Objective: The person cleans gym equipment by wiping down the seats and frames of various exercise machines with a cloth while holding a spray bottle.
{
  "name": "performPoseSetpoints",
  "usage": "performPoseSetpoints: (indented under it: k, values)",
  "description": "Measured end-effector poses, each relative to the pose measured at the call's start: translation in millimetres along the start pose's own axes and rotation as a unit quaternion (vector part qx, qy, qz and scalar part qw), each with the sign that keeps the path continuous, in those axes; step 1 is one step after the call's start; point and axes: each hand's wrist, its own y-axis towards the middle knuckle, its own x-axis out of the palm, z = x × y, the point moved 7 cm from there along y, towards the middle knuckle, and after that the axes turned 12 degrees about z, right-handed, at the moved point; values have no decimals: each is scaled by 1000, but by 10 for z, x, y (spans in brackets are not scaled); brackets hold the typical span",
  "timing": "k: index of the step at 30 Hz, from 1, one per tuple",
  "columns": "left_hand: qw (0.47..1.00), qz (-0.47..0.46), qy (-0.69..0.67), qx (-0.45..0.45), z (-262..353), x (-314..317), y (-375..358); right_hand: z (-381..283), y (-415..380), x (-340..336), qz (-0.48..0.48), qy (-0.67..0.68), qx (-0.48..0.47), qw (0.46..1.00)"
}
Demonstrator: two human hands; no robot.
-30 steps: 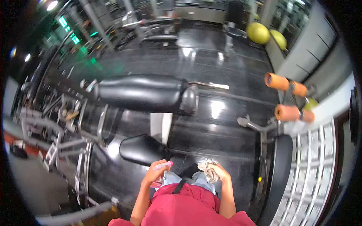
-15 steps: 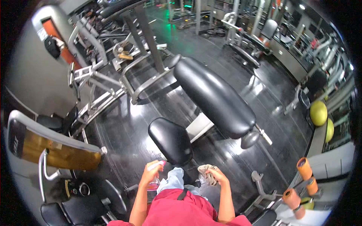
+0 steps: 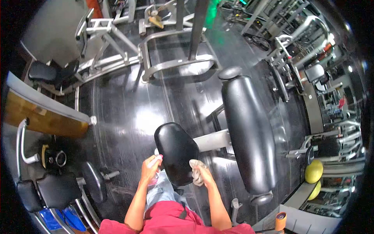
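My left hand [image 3: 148, 171] is wrapped round a spray bottle [image 3: 155, 160] with a white head, a bit of pink at its nozzle and a see-through pinkish body. It is at the left edge of a black padded seat [image 3: 176, 150]. On the seat's other side my right hand [image 3: 205, 174] grips a crumpled beige cloth [image 3: 196, 172], which overlaps the seat's lower right edge in this view. A pale metal beam [image 3: 212, 141] joins the seat to a long black padded bench [image 3: 249, 132] on the right.
Steel-framed machines stand at the upper left, with a curved frame foot [image 3: 181, 64] on the dark floor [image 3: 120, 113]. A machine with black pads [image 3: 58, 189] is at lower left. Yellow exercise balls [image 3: 314, 171] sit by the right wall, and an orange foam roller [image 3: 280, 221] is at lower right.
My view has turned to the right, and I am closer to the seat. Both hands have come up beside it, the cloth now overlapping its edge. Bottle and cloth are still held.
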Motion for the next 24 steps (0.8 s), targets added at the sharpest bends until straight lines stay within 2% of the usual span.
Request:
performPoseSetpoints:
  k: [1,2,3,5,7,8,11,12,13,15,17,19,20,23,24]
  values:
    - [1000,3,-2,4,8,42,123,-63,129,52,25,-21,9,999]
    - [1000,11,-19,-14,73,102,206,-90,280,157,9,14,22,1000]
    - [999,16,-19,-29,52,173,340,-104,476,221,38,-24,16,999]
    - [999,23,-7,-42,-25,303,584,-241,734,386,26,-3,-14,1000]
    - [998,28,3,-55,-89,451,797,-300,977,546,65,42,-27,997]
    - [998,33,10,-53,-88,519,925,-244,1208,579,81,41,-65,994]
    - [990,57,-8,-132,-89,693,1167,-194,1442,681,88,103,-8,991]
    - [986,72,-8,-148,-61,742,1207,-89,1491,625,121,143,32,982]
    - [986,68,25,-148,-218,823,1299,-51,1544,591,120,138,40,982]
    - [987,96,92,-94,-289,914,1377,99,1622,570,90,291,120,945]
    - [980,97,123,-127,-419,977,1391,210,1649,542,88,277,148,945]
    - [969,131,159,-134,-432,977,1407,217,1697,501,130,238,102,957]
    - [970,139,120,-157,-469,986,1371,75,1568,525,176,177,94,964]
    - [968,147,92,-181,-460,961,1314,199,1658,514,173,192,118,959]
    - [965,134,53,-218,-357,946,1265,210,1653,511,172,192,122,959]
